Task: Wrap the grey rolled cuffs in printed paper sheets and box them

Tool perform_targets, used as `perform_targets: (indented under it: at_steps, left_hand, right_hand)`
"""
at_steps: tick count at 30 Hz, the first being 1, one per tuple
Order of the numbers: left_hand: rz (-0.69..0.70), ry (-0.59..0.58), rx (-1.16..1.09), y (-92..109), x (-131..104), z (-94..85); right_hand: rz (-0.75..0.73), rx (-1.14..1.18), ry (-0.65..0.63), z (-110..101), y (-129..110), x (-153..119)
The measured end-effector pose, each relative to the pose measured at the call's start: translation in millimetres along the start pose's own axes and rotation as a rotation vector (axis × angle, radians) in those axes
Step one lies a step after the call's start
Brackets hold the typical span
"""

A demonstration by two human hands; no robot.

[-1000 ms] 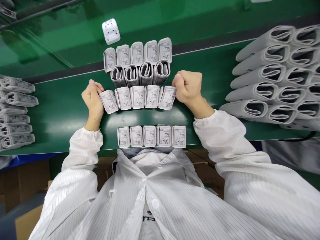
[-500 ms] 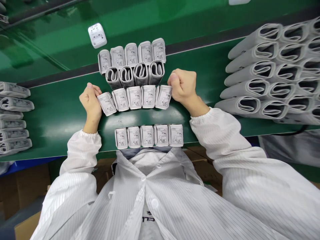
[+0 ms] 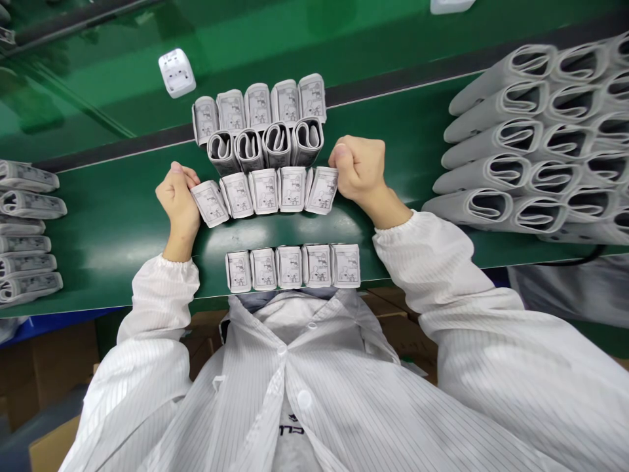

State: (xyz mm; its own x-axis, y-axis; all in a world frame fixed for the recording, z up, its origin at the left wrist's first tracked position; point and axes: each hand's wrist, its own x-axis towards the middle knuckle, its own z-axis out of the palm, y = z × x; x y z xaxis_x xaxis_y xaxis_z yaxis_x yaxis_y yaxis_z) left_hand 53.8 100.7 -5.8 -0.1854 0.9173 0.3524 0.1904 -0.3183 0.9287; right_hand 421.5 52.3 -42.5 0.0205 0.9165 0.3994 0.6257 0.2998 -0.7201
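A row of folded printed paper leaflets (image 3: 266,191) lies across the green table between my two hands. My left hand (image 3: 175,196) is closed at the left end, its fingers against the tilted end leaflet (image 3: 210,204). At the other end, my right hand (image 3: 361,167) is curled into a fist, with thumb and forefinger at the edge of the rightmost leaflet (image 3: 322,190). Just behind stands a row of leaflets (image 3: 277,145) with their folded ends up. Another printed-side-up row (image 3: 258,107) sits farther back. A separate row (image 3: 288,267) lies along the near table edge.
Stacked grey folded leaflets (image 3: 523,137) fill the right side of the table. More folded leaflets (image 3: 29,233) are piled at the left edge. Beyond the dark strip, a white socket-like plug piece (image 3: 177,73) lies on a green surface (image 3: 113,85). Cardboard boxes (image 3: 63,367) are below.
The white plug piece on the far green surface has shifted left, as has the white item at the top edge. My hands and the leaflet rows look unmoved.
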Motion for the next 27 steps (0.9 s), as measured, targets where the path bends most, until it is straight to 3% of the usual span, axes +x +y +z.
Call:
perform_targets:
  at_steps: [5,11,17,27]
  left_hand:
    - [-0.007,-0.018,0.095,-4,2,-1.4]
    - [0.005,0.007,0.017,-1,1,0.6]
    - [0.002,-0.008,0.084,-11,5,-4.1]
    - [-0.043,-0.002,0.09,3,0,-0.5]
  right_hand:
    - [0.014,0.014,-0.015,0,3,-1]
    - [0.013,-0.01,-0.013,0,0,1]
    - [-0.009,-0.016,-0.004,-1,-4,3]
    - [-0.001,-0.003,0.0,1,1,0]
